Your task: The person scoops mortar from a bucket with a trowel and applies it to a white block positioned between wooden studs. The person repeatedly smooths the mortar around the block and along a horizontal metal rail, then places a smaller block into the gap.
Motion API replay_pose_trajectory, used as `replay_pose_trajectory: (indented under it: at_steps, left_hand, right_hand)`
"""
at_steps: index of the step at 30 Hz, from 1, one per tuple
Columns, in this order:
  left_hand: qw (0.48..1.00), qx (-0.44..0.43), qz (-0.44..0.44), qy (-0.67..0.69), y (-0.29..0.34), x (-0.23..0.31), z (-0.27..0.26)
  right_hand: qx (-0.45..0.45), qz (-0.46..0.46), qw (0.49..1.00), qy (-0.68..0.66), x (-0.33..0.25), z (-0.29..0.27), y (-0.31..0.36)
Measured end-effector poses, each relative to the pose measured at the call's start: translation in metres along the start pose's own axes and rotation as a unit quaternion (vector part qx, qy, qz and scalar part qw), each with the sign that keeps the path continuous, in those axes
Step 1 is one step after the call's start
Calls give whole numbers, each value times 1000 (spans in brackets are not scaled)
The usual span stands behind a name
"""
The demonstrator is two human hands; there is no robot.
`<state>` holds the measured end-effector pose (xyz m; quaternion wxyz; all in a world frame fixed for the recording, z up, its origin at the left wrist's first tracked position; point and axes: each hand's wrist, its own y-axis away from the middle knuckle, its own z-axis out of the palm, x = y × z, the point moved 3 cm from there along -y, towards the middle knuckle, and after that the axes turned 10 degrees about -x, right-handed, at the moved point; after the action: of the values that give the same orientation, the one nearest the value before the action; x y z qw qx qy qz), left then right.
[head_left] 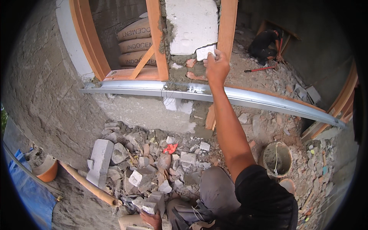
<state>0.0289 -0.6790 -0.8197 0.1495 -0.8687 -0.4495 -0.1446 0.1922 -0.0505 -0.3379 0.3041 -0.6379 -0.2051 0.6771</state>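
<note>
Up at the wall, my right hand [217,68] pinches a small white block piece [204,53] against the lower right corner of a large white block [191,27]. Rough mortar [197,69] with reddish brick bits lies just below it. Wooden posts stand on both sides of that block; the right-hand post [227,28] is beside my fingers. At the lower edge, my left hand [152,219] is closed around a pale block chunk [149,207], above my lap's left side. Part of this hand is hidden by the chunk and the picture's edge.
A silvery metal channel [249,97] crosses below the wall opening. Broken blocks and rubble [165,161] cover the ground before me. A mortar bucket [276,159] stands right; a bamboo pole [90,184] lies left. Cement sacks [134,46] and another crouching person [264,44] are beyond.
</note>
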Motion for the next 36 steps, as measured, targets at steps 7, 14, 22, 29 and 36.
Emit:
replay_pose_trajectory:
  at_steps: [7, 14, 22, 29, 36]
  left_hand:
    - [995, -37, -88, 41, -4, 14, -1]
    - [998, 61, 22, -13, -4, 15, -8]
    - [988, -66, -119, 73, -9, 35, -21]
    - [989, -60, -127, 52, -7, 26, -15]
    - [986, -75, -141, 51, -6, 23, -10]
  right_hand:
    - [33, 17, 999, 7, -4, 6, -10]
    - [-5, -21, 983, 183, -8, -4, -21]
    - [25, 19, 999, 16, -1, -6, -7]
    - [60, -51, 988, 132, 6, 16, 2]
    - [94, 35, 981, -165, 7, 17, 23]
